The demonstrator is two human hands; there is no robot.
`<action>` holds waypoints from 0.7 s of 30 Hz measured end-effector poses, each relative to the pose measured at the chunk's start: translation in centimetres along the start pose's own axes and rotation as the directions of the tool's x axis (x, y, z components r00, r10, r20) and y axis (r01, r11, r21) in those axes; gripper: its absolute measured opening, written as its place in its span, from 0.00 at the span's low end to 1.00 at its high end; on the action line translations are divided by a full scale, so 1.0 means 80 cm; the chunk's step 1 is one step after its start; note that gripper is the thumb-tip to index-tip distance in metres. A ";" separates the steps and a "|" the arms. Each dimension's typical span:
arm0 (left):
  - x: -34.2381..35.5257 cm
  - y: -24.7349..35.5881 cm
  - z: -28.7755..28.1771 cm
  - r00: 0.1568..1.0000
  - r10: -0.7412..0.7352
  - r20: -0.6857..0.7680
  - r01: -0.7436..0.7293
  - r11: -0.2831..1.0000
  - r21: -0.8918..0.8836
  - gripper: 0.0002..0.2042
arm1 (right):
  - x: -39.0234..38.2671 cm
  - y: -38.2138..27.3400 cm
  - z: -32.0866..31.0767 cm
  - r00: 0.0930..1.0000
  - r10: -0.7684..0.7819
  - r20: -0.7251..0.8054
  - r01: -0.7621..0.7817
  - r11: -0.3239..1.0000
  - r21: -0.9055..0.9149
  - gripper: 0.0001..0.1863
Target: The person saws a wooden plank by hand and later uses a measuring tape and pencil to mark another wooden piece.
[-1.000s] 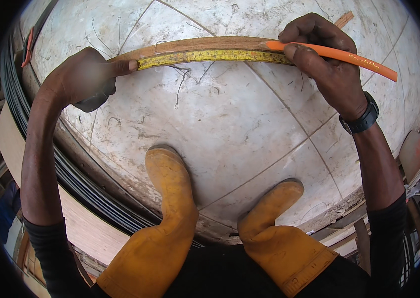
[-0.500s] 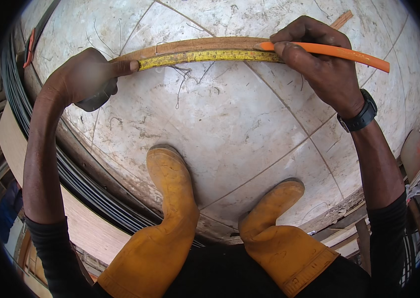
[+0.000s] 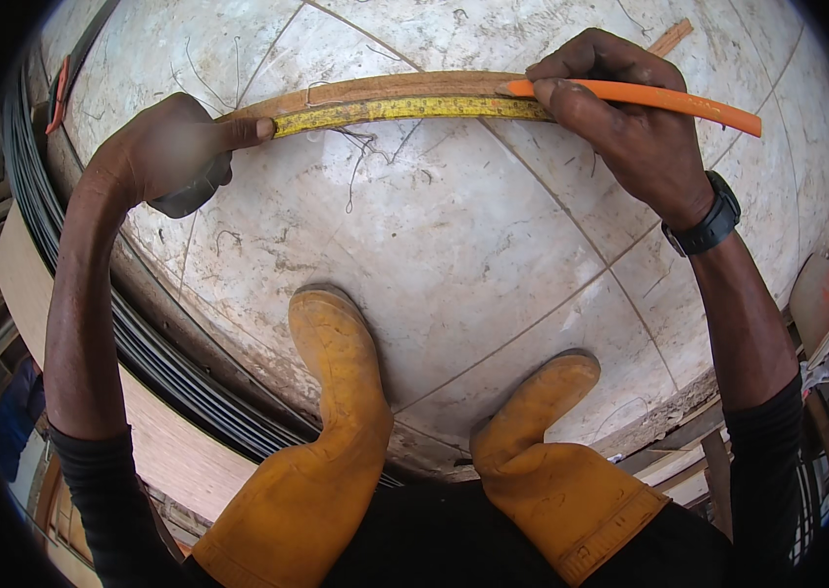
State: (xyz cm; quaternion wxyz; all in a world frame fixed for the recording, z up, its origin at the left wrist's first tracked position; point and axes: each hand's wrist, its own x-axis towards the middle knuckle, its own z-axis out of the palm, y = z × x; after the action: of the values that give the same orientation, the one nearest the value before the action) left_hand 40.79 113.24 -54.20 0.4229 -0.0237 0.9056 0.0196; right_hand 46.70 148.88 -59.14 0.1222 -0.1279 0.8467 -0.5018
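Observation:
A narrow wooden strip (image 3: 385, 87) lies across the far part of the floor, its right end showing beyond my right hand. Along its near edge runs the yellow blade of a tape measure (image 3: 395, 110). My left hand (image 3: 164, 147) is closed around the dark tape case, thumb pressing at the left end of the visible blade and the strip. In my right hand (image 3: 635, 132) an orange carpenter's pencil (image 3: 679, 102) is pinched, its point resting on or just above the strip. The right fingers also cover the blade's right end.
Thin bent wires (image 3: 353, 167) are scattered on the tiled floor (image 3: 453, 235). A bundle of dark rods (image 3: 189, 358) and a pale board (image 3: 174, 431) lie at left. My yellow boots (image 3: 336, 343) stand near the middle. Wood scraps (image 3: 684, 461) sit at lower right.
My right hand and the pencil have shifted slightly left along the strip. The left hand, tape and strip look unmoved.

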 end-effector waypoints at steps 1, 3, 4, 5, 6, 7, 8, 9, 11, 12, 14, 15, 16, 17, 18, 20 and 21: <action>0.000 -0.001 0.000 1.000 0.003 0.001 -0.003 1.000 0.000 0.35 | 0.001 0.001 0.001 1.000 0.001 -0.003 -0.001 0.999 0.032 0.10; 0.000 -0.004 0.001 1.000 0.004 0.001 -0.004 1.000 0.001 0.35 | 0.001 0.004 0.004 1.000 -0.011 -0.002 0.011 0.999 0.038 0.09; 0.001 -0.003 0.002 1.000 0.016 0.004 -0.016 1.000 -0.012 0.35 | 0.000 0.005 0.003 1.000 -0.020 -0.003 0.020 0.999 0.036 0.09; 0.002 -0.002 0.002 1.000 0.029 0.006 -0.028 0.999 -0.025 0.35 | 0.000 0.004 0.003 1.000 -0.018 -0.005 0.019 0.999 0.033 0.09; 0.002 0.000 0.001 0.999 0.033 0.006 -0.033 0.999 -0.027 0.35 | -0.001 0.004 0.003 1.000 -0.004 -0.019 0.005 0.999 0.041 0.09; 0.001 0.003 0.000 1.000 0.012 0.008 -0.012 1.000 -0.014 0.35 | -0.002 0.003 0.003 0.999 0.009 -0.032 -0.007 0.998 0.056 0.09; 0.000 0.005 -0.001 1.000 -0.009 0.009 0.009 1.000 -0.002 0.35 | -0.002 0.003 0.003 0.999 0.008 -0.032 -0.006 0.998 0.056 0.09; 0.000 0.004 -0.001 1.000 -0.009 0.009 0.009 1.000 -0.001 0.35 | -0.002 0.002 0.002 1.000 0.004 -0.021 -0.004 1.000 0.007 0.09; -0.001 0.002 -0.002 1.000 0.015 0.010 -0.015 1.000 -0.003 0.35 | -0.002 0.001 0.001 1.000 -0.002 -0.009 0.002 0.999 -0.041 0.09; -0.002 0.001 -0.002 1.000 0.014 0.009 -0.014 1.000 -0.003 0.35 | -0.002 0.002 0.001 1.000 -0.001 0.007 0.001 0.999 -0.038 0.09; -0.002 0.002 -0.001 1.000 0.011 0.001 -0.011 1.000 0.000 0.35 | -0.001 0.001 -0.001 1.000 0.002 0.022 -0.001 0.999 -0.038 0.09; -0.002 0.003 -0.001 1.000 0.011 0.000 -0.011 1.000 0.000 0.35 | -0.001 -0.001 -0.001 0.999 0.032 -0.003 -0.032 0.998 -0.055 0.10; -0.002 0.004 0.000 1.000 0.003 -0.004 -0.003 1.000 -0.001 0.35 | -0.002 -0.002 -0.001 0.998 0.062 -0.029 -0.064 0.995 -0.072 0.10; -0.002 0.005 0.000 1.000 -0.005 -0.009 0.005 1.000 -0.002 0.34 | -0.002 0.001 0.001 0.998 0.063 -0.031 -0.065 0.995 -0.073 0.10; -0.001 0.005 -0.001 1.000 -0.003 -0.009 0.003 1.000 -0.002 0.34 | -0.002 0.008 0.004 0.998 -0.011 -0.061 0.009 0.999 -0.033 0.10; 0.000 0.004 -0.002 1.000 -0.028 -0.001 0.028 1.000 0.008 0.34 | -0.002 0.009 0.006 0.992 -0.082 -0.093 0.083 0.996 0.008 0.11; -0.001 0.004 -0.001 1.000 -0.028 0.000 0.028 1.000 0.009 0.34 | -0.002 0.002 0.003 0.998 -0.016 -0.059 0.017 1.000 0.015 0.11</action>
State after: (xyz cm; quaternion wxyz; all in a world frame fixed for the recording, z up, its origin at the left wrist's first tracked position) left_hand 40.74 113.56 -54.10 0.4232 -0.0343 0.9053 0.0098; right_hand 46.91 148.83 -59.40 0.0938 -0.1192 0.8449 -0.5130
